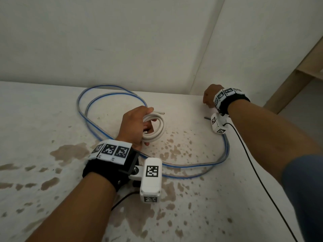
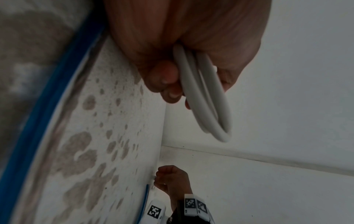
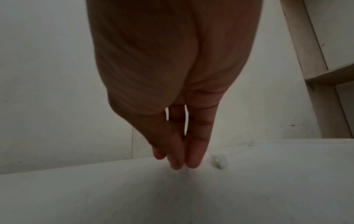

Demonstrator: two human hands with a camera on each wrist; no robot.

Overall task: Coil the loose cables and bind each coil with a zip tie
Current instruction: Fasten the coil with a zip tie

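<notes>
The left hand (image 1: 135, 125) reaches forward over the stained worktop (image 1: 52, 119), fingers curled round the white cable coil (image 1: 154, 128), which sits inside the loose blue-striped cable (image 1: 108, 98). Right of the coil, the right hand (image 1: 209, 98) stretches to the worktop's far edge, fingers (image 3: 193, 151) straight, together, tips touching the surface.

A white table (image 1: 52, 110) with brown stains is seen. A loose blue cable (image 1: 111, 95) is laid on it in wide loops, beside a small dark piece (image 1: 207, 118).
</notes>
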